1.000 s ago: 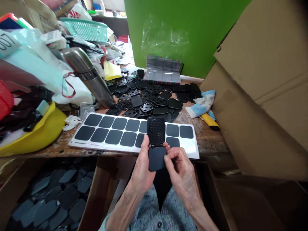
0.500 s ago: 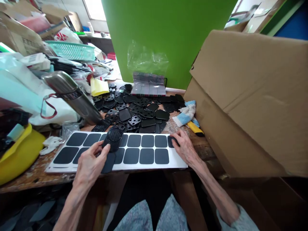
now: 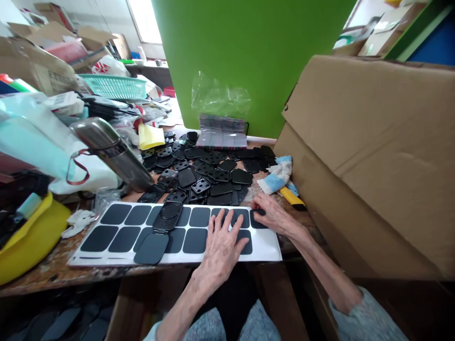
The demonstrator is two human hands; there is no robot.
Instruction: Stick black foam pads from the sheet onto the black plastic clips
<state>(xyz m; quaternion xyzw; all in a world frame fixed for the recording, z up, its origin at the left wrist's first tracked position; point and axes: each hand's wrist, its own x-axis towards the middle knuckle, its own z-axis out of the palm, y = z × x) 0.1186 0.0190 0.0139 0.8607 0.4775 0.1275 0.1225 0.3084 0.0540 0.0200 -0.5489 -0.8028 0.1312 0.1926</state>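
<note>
A white sheet (image 3: pixel 267 245) with rows of dark rounded-square stickers lies along the table's front edge. My left hand (image 3: pixel 223 244) rests flat on its right half, fingers spread, holding nothing. At the sheet's upper right corner, my right hand (image 3: pixel 272 214) pinches the edge of a dark sticker (image 3: pixel 256 219); the fingertips are partly hidden. Left of my hands, a hinged black plastic piece lies opened out across the sheet, its ridged half (image 3: pixel 168 217) farther away and its smooth half (image 3: pixel 152 249) nearer me.
Behind the sheet spreads a heap of black plastic pieces (image 3: pixel 202 168). A steel flask (image 3: pixel 113 151) leans at the left, near a yellow container (image 3: pixel 31 241). To the right are a blue-white cloth (image 3: pixel 279 173), a yellow-handled tool (image 3: pixel 292 198) and a large cardboard box (image 3: pixel 369 156). A green panel (image 3: pixel 256 61) stands behind.
My left hand has let go of the hinged black piece, leaving it on the sheet, and moved right to lie flat on the stickers. My right hand stays at the corner sticker.
</note>
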